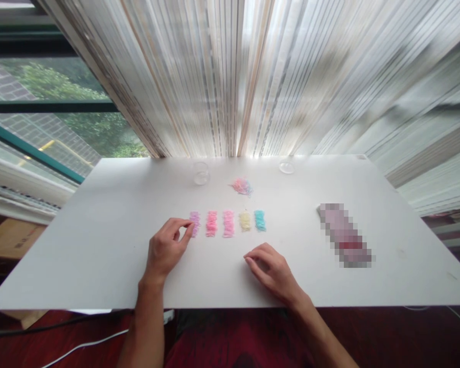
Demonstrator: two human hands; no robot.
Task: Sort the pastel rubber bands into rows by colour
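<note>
My left hand [167, 250] reaches to the purple bundle [194, 224] of small thin pieces, thumb and forefinger pinched together at its left edge. Whatever sits between those fingertips is too small to make out. To the right, in a row, lie a coral-pink bundle [211, 224], a light pink bundle [228, 224], a pale yellow bundle [245, 221] and a turquoise bundle [259, 220]. Below the yellow and turquoise ones my right hand [270, 268] rests on the table, fingers curled and tips together, with nothing visible in them. Behind the row is a mixed-colour heap [242, 186] of similar pieces.
A clear round container [201, 175] stands at the back left of the white table [99, 230], and a clear round lid or dish [286, 167] at the back right. A blurred-out flat object [345, 235] lies on the right. Striped curtains [230, 76] hang along the far edge.
</note>
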